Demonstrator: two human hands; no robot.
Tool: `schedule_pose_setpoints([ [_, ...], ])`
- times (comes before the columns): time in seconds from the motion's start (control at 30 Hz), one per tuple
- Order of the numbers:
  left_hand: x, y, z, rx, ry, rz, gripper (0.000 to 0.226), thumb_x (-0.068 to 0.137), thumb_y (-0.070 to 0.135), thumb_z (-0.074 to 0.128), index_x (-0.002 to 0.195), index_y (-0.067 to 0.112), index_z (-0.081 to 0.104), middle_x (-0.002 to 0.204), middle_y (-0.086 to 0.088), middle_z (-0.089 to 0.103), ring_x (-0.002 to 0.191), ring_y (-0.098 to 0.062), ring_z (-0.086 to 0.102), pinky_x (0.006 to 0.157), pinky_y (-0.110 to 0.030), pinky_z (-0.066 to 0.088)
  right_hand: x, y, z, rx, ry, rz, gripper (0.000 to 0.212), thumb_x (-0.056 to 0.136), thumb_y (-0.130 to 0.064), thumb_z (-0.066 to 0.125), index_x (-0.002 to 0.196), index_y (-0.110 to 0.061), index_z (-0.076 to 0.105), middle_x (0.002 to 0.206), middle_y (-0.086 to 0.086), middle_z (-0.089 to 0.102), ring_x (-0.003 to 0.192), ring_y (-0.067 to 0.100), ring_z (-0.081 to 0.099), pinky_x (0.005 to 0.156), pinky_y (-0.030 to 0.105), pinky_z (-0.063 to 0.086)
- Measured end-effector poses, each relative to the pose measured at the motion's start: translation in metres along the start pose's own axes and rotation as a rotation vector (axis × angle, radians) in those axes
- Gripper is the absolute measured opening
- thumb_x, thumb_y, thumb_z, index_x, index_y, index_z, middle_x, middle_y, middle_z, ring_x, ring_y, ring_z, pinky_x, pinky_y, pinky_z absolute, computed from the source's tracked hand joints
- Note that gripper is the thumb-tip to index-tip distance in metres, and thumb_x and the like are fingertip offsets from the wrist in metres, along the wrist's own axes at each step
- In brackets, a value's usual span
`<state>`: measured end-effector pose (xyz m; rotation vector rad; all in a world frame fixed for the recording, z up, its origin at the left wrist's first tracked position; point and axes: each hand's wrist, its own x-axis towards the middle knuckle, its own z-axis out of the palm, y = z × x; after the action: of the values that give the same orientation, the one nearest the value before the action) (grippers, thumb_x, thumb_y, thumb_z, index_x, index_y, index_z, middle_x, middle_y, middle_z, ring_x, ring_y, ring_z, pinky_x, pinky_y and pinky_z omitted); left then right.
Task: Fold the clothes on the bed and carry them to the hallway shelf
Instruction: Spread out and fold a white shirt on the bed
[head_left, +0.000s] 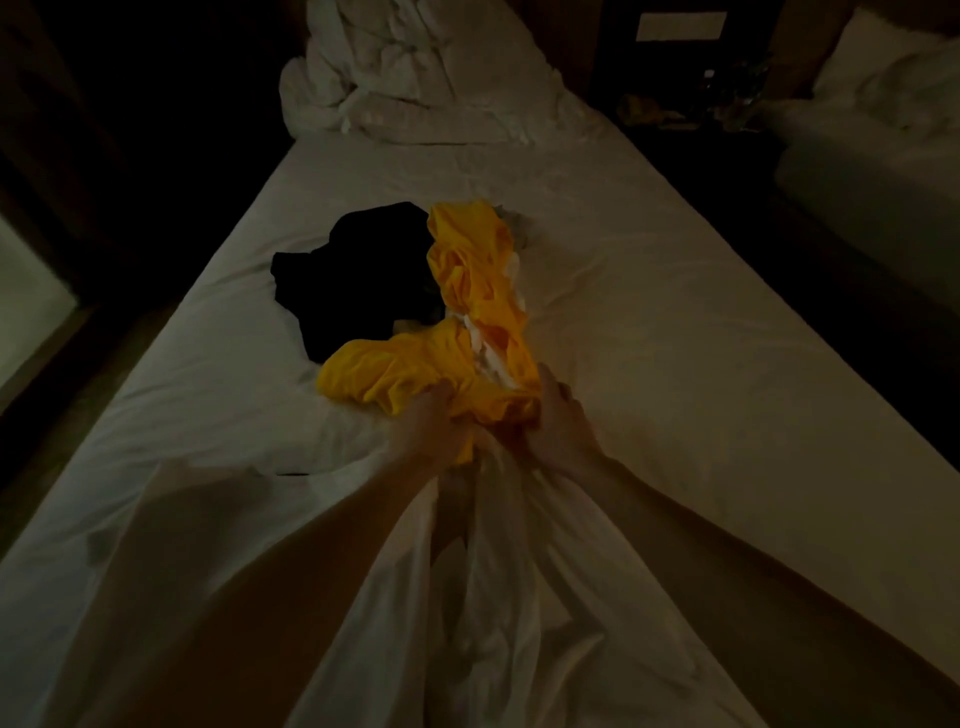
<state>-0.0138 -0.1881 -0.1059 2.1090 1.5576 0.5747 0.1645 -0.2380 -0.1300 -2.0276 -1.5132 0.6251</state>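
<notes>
A crumpled yellow garment (467, 312) with white markings lies in the middle of the white bed (675, 338). My left hand (431, 431) grips its near edge, fingers curled into the cloth. My right hand (558, 421) holds the same edge a little to the right. A black garment (353, 280) lies bunched just left of the yellow one, touching it. A bit of grey cloth (514, 223) peeks out behind the yellow garment's far end. The room is dim.
A rumpled white duvet (415, 73) is heaped at the head of the bed. A second bed (872, 156) stands to the right across a dark gap with a nightstand (691, 93). The sheet (493, 597) is wrinkled between my forearms.
</notes>
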Motion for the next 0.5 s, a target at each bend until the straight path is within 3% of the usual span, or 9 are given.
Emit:
schedule_pose_setpoints([
  [0.1,0.008,-0.009,-0.021,-0.39,0.272,-0.174,0.029,0.086,0.008,0.056,0.114,0.008,0.051,0.103,-0.008,0.06,0.097,-0.028,0.058,0.071,-0.032,0.037,0.009,0.005,0.003,0.033,-0.058,0.067,0.096,0.083,-0.031,0.072,0.153,-0.02,0.008,0.138,0.017,0.048,0.12,0.037,0.052,0.089,0.039,0.045],
  [0.23,0.017,-0.026,-0.044,-0.418,0.467,-0.302,0.03,0.082,-0.001,0.05,0.111,0.003,0.047,0.1,-0.014,0.059,0.096,-0.03,0.057,0.07,-0.033,0.036,0.004,0.004,-0.003,-0.065,-0.161,-0.056,0.084,0.084,-0.023,0.071,0.151,-0.021,0.02,0.142,0.014,0.048,0.122,0.035,0.051,0.091,0.035,0.043],
  [0.33,0.023,-0.048,-0.061,-0.41,0.605,-0.42,0.03,0.078,0.0,0.051,0.108,0.007,0.051,0.103,-0.019,0.062,0.096,-0.035,0.059,0.073,-0.04,0.044,-0.003,0.014,-0.014,-0.166,-0.231,-0.123,0.067,0.088,-0.022,0.065,0.148,-0.023,0.033,0.142,0.009,0.051,0.122,0.031,0.052,0.096,0.036,0.044],
  [0.43,0.029,-0.069,-0.078,-0.361,0.673,-0.5,0.028,0.08,0.001,0.049,0.107,0.008,0.052,0.105,-0.025,0.062,0.097,-0.039,0.059,0.075,-0.043,0.046,-0.005,0.028,-0.028,-0.119,-0.087,-0.045,0.026,0.091,-0.013,0.055,0.116,-0.018,0.062,0.114,0.004,0.066,0.103,0.026,0.061,0.08,0.029,0.046],
  [0.5,0.033,-0.077,-0.086,-0.326,0.683,-0.55,0.028,0.084,0.001,0.046,0.11,0.007,0.053,0.109,-0.026,0.061,0.101,-0.04,0.058,0.078,-0.042,0.045,-0.005,0.041,-0.036,-0.148,-0.005,0.013,0.014,0.088,-0.011,0.05,0.079,-0.02,0.055,0.085,0.003,0.064,0.085,0.029,0.062,0.063,0.03,0.041],
])
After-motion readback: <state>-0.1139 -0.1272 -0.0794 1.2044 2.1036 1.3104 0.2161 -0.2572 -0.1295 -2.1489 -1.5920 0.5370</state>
